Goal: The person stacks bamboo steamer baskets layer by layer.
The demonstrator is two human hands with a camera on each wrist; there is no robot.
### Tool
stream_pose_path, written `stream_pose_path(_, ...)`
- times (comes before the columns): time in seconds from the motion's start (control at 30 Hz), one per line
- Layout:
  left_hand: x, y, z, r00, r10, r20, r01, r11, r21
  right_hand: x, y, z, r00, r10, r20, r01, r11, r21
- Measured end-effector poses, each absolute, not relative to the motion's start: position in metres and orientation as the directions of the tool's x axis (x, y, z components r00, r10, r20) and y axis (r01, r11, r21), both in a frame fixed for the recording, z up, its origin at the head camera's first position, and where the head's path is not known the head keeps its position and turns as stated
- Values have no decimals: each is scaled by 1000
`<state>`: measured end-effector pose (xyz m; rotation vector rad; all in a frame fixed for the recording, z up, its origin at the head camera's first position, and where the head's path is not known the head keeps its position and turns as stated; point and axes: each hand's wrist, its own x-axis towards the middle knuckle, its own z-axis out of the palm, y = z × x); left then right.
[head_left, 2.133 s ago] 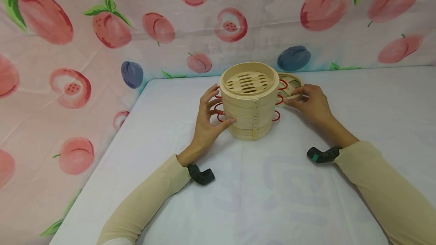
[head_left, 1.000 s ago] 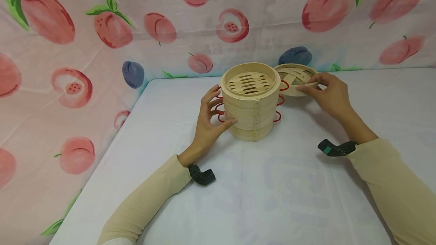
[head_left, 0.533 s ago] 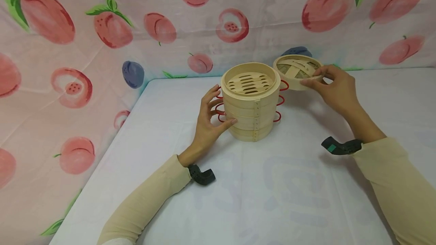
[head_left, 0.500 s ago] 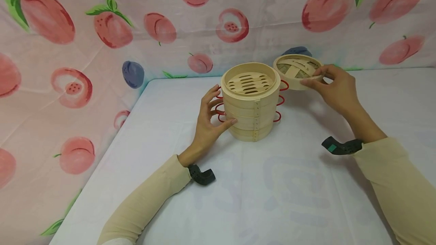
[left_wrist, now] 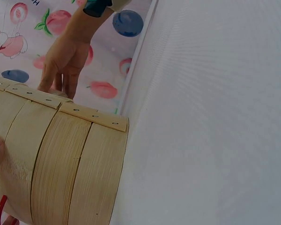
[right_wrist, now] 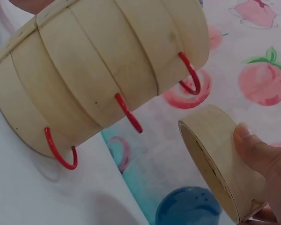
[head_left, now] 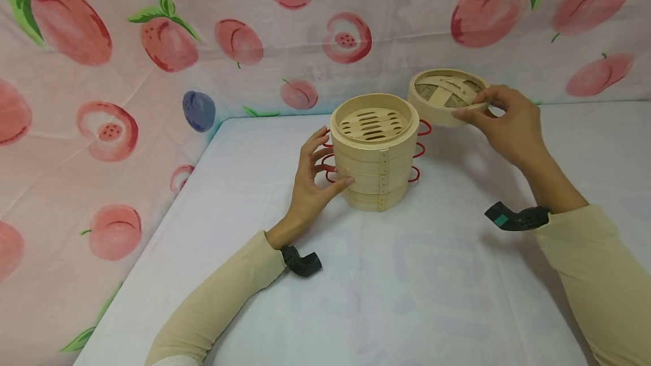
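Observation:
A tall stack of bamboo steamer baskets [head_left: 366, 174] stands upright on the table, its slatted top tier uncovered and red loop handles on both sides. My left hand [head_left: 311, 185] holds the stack's left side, thumb at the front and fingers behind. Behind and to the right of the stack, my right hand [head_left: 513, 123] pinches the woven bamboo lid [head_left: 442, 109] by its near right rim. The lid hangs above the table, its woven top facing up. In the right wrist view, the lid [right_wrist: 220, 154] is apart from the stack, and the thumb presses on its side wall.
A white cloth covers the table [head_left: 407, 298]. Behind and to the left hangs a pink curtain [head_left: 152, 89] printed with peaches and plums, meeting the table's back and left edges. Each wrist wears a black camera mount [head_left: 302, 261].
My right hand has lifted the lid off the table, raising it up and to the right behind the stack. The left hand and the stack keep their place.

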<state>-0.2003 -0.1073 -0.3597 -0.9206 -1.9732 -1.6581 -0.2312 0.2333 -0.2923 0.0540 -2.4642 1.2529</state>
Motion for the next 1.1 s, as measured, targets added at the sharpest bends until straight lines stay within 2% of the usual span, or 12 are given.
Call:
stream_pose_path(0.37,-182,-102,-336,-688,232,687,717,74,693,-222,233,-273,-922,160,351,-208,560,-802)
stream_pose_path(0.8,-201,-107,-360,-705,228,672,701,79,708,-210,224,-256,-922,122,368,-255,525,-812)
stream_pose_path(1.1,-185,-103,-341,-685,231,691,720,71,690,-206,212,-246,-912,70,403,-325,474,-818)
